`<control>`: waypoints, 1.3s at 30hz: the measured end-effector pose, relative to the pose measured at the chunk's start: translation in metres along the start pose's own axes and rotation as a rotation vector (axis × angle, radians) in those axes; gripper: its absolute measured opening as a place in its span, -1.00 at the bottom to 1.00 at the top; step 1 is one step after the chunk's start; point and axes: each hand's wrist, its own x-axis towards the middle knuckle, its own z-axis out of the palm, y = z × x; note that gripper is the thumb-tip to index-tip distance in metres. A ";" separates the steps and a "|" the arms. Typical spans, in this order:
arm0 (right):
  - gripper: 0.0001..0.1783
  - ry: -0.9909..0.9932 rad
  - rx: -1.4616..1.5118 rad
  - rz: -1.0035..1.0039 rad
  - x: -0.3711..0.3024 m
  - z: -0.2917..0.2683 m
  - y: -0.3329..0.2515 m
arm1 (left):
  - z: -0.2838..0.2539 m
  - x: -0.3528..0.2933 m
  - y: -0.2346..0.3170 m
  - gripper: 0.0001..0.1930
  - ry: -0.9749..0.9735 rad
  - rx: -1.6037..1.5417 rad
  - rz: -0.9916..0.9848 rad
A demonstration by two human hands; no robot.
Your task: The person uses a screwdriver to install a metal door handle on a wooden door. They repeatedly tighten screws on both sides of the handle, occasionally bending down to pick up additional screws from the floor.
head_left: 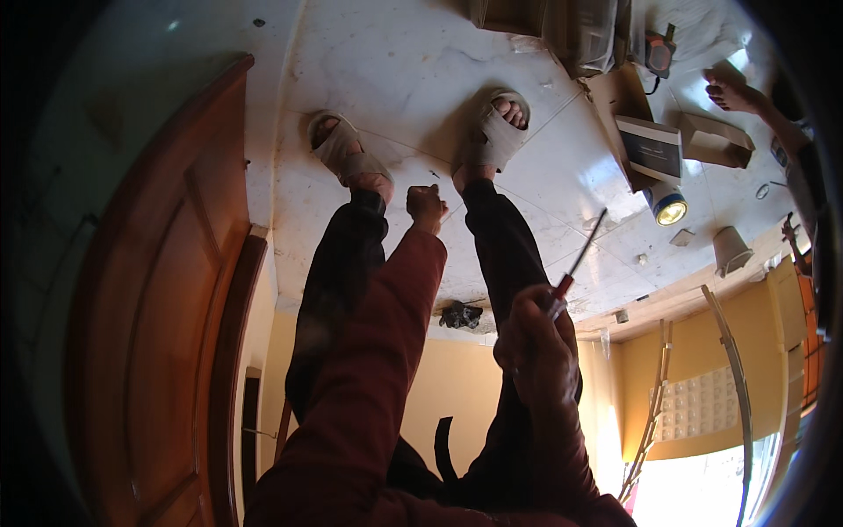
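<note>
Right hand (537, 338) clamped on a red-handled screwdriver (575, 265), shaft angled up. Left hand (426, 206) fisted low near white tiled floor (395, 70); whether it holds anything, cannot tell.

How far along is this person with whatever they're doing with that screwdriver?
Done: nothing finished is visible. In hand: the right hand grips a red-handled screwdriver, and the left hand is a closed fist down by the sandalled feet. Left: boxes and small parts lie scattered on the floor.

A brown wooden door (167, 299) stands along the left edge of the pale tiled floor (386, 61), while cardboard boxes (716, 139), a round lamp (667, 206) and a white cup (731, 249) lie scattered toward its right edge.
</note>
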 end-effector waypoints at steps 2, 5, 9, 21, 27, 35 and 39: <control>-0.85 0.050 0.024 0.025 -0.006 0.003 -0.005 | 0.016 -0.004 -0.002 -0.84 0.022 -0.056 0.046; -0.83 0.060 0.092 0.008 -0.007 0.001 -0.009 | 0.038 0.004 -0.009 -0.84 0.236 -0.032 0.292; -0.84 -0.004 -0.002 -0.103 -0.004 -0.001 -0.005 | 0.034 0.023 -0.004 -0.85 0.358 0.172 0.395; -0.76 -0.197 -0.497 -0.291 0.002 -0.051 0.064 | -0.172 -0.410 0.195 -0.81 -0.468 0.172 0.643; -0.69 -0.682 -0.700 -0.260 -0.146 -0.011 0.042 | -0.329 -0.561 0.170 -0.81 -0.491 -0.148 0.796; -0.46 -0.969 -1.380 -1.112 -0.505 0.106 -0.032 | -0.414 -0.764 0.164 -0.69 -0.673 -0.721 1.125; -0.45 -1.245 -1.405 -1.372 -0.604 0.135 -0.004 | -0.448 -0.867 0.175 -0.72 -0.753 -1.070 1.357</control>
